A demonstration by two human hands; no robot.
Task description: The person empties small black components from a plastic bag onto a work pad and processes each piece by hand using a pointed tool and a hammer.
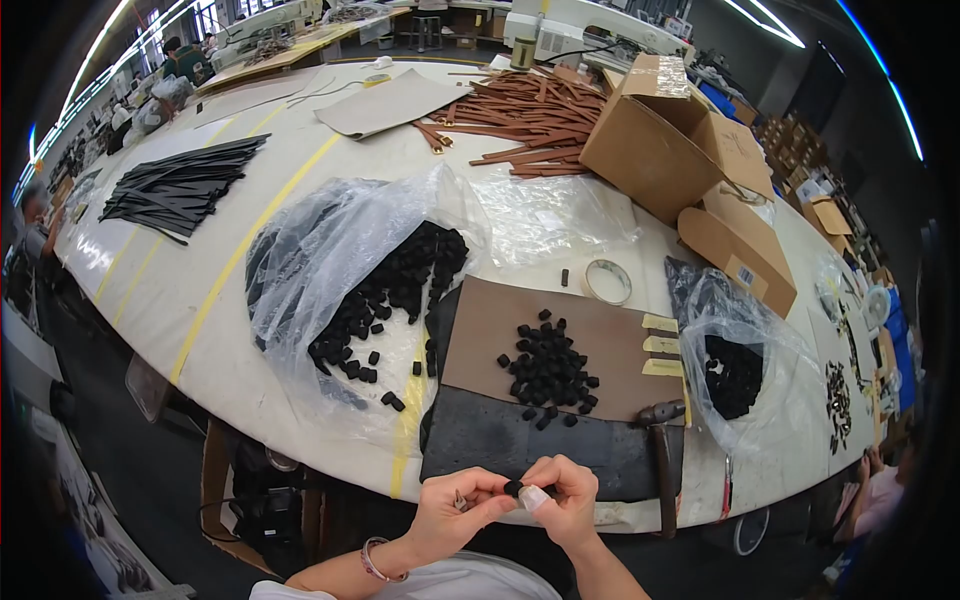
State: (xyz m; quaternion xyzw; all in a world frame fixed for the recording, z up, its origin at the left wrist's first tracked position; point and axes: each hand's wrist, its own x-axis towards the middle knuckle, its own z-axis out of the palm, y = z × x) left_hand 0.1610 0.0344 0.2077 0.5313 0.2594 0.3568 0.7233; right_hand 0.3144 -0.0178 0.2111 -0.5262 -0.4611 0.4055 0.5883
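At the table's front edge, my left hand [463, 503] and my right hand [562, 495] meet. Between their fingertips they pinch a small black piece [513, 488]. A fingertip of my right hand has a white covering. Beyond them, on a brown sheet [480, 335] over a dark mat [460, 440], lies a pile of small black pieces [550, 365]. More of these spill from a clear plastic bag [300, 260] at the left. A hammer [662, 470] rests on the mat's right side.
Another bag [730, 330] with black pieces lies right of the mat. Behind are a tape roll [608, 282], brown straps [540, 110], an open cardboard box [650, 140] and black strips [185, 185]. A co-worker [885, 490] is at the far right.
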